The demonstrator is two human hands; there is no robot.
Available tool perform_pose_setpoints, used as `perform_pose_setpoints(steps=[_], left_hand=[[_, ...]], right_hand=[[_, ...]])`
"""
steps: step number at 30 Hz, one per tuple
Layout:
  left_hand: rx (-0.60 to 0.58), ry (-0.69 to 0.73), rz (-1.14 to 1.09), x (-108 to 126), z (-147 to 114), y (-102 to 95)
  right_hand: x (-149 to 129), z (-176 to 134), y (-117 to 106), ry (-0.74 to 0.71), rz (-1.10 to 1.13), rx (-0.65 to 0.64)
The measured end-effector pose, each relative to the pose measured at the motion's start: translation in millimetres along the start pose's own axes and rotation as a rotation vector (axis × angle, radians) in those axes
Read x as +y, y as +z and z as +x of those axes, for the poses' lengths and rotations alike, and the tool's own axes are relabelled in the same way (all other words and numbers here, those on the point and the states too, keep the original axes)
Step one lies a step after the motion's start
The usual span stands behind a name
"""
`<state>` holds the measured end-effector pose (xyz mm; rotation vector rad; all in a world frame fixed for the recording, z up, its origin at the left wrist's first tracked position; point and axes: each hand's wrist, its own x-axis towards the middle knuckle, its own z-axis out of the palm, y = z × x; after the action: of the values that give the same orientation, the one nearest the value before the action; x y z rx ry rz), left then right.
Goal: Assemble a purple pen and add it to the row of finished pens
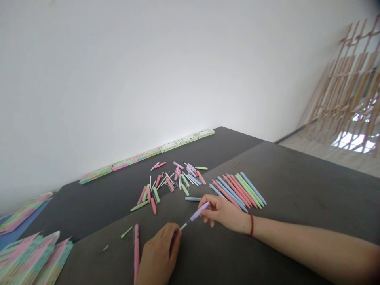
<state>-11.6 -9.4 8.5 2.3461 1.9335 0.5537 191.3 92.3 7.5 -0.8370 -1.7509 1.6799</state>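
- My right hand pinches a purple barrel over the dark table.
- My left hand, apart, pinches a white rod at the barrel's end.

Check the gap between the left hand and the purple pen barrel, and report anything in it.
Only the white refill pinched by the left hand spans it, its far end at or close to the purple pen barrel in the right hand. Nothing else visible stands between them.
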Motion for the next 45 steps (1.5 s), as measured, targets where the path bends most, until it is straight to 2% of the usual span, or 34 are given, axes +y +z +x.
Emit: perform_pose_setpoints(steps=[6, 10, 16, 24, 34, 42, 45], left_hand=[[-0.035, -0.045, -0.043, -0.7, 1.3, -0.2], [-0.046, -0.063, -0.069, -1.5, -0.5, 0.6], [-0.024, -0.001, -0.013, -0.8, -1.2, 0.3], [-0.020, 0.114, -0.010, 1.1, -2.6, 4.4], [-0.082, 0.002, -0.186, 3.2, -3.2, 9.3], [-0.100, -0.014, -0.238, 5.2, -3.2, 7.5], [-0.102, -0.007, -0.230, 5.0, -2.9, 8.9]], right_hand=[[-2.7, 0.3, -2.4, -0.004, 0.011, 0.028], [-1.4, -1.3, 0.2, 0.019, -0.001, -0.015], [4.0, -4.0, 5.3, 0.025, 0.001, -0.057], [9.2, -9.0, 9.8, 0.056, -0.124, -0.128], [5.0, -12.6, 11.6, 0.058, -0.197, -0.146], [8.6, -12.2, 14.6, 0.066, -0.157, -0.159], [7.2, -13.8, 15.3, 0.032, -0.222, -0.158]])
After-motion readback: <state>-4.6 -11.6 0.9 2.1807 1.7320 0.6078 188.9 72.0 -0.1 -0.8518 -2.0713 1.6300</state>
